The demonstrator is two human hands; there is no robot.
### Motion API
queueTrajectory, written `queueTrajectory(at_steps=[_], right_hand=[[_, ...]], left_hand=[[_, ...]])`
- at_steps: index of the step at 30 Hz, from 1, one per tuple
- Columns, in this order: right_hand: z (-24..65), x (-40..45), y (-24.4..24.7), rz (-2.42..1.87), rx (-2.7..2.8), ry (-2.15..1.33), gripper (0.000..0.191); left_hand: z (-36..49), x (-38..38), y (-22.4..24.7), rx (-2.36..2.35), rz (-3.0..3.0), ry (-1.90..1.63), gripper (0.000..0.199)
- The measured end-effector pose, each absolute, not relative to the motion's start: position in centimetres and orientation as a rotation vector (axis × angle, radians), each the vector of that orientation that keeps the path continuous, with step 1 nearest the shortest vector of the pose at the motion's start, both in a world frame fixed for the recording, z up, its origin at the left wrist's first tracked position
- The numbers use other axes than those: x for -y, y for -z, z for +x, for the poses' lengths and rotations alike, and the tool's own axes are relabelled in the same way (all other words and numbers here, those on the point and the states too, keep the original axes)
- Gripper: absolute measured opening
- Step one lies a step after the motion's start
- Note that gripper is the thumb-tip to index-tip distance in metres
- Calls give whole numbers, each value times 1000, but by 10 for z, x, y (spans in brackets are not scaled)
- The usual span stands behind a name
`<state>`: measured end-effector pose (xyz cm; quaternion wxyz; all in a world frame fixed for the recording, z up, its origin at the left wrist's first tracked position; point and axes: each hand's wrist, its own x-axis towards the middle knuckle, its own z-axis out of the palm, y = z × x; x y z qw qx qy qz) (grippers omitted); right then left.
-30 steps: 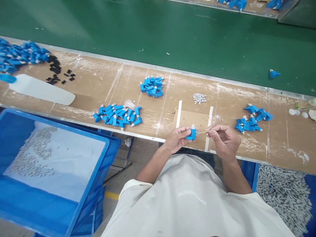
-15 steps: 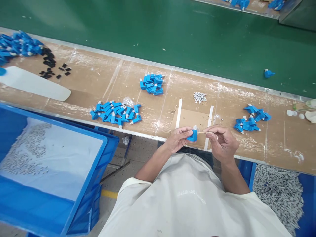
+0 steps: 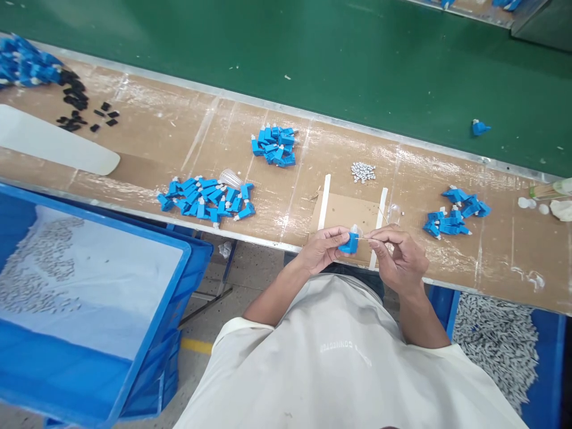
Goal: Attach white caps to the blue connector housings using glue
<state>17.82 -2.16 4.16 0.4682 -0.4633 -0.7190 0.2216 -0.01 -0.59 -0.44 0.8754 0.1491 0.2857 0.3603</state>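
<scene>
Between the thumb and fingers of my left hand [image 3: 322, 250] is a blue plastic connector [image 3: 350, 243] with a whitish tip pointing up. My right hand [image 3: 402, 256] pinches a thin wooden stick [image 3: 365, 239], its far end against or just over the connector's side; I cannot tell whether it goes in. Both hands are above a cardboard sheet [image 3: 351, 211] held by white tape strips at the bench's front edge. A pile of small grey-white parts [image 3: 363, 171] lies just beyond the sheet.
Blue connectors lie in heaps to the left [image 3: 208, 198], behind [image 3: 274, 145] and to the right [image 3: 456, 213]. Black pieces [image 3: 74, 95] are at far left, by a white board [image 3: 53, 140]. Blue bins [image 3: 185, 262] stand below the bench, and a green conveyor [image 3: 313, 53] runs behind.
The camera view has shifted slightly. Both hands keep nearly the same pose, with the stick still at the connector. The lone connector on the green surface sits a little further left in view.
</scene>
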Motion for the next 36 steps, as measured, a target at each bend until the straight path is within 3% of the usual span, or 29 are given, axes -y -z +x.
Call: queueTrajectory(at_steps=[6, 12, 23, 36], right_hand=[[178, 17, -42, -1030, 1843, -412, 17], [180, 18, -42, -1011, 1888, -378, 21], [179, 17, -39, -1134, 1728, -507, 2], [202, -2, -2, -1572, 1797, -736, 31]], left_hand=[[0, 5, 6, -586, 313, -742, 47], [1, 6, 7, -562, 302, -735, 45], [-5, 4, 14, -585, 284, -731, 40], [-30, -10, 37, -703, 66, -894, 12]])
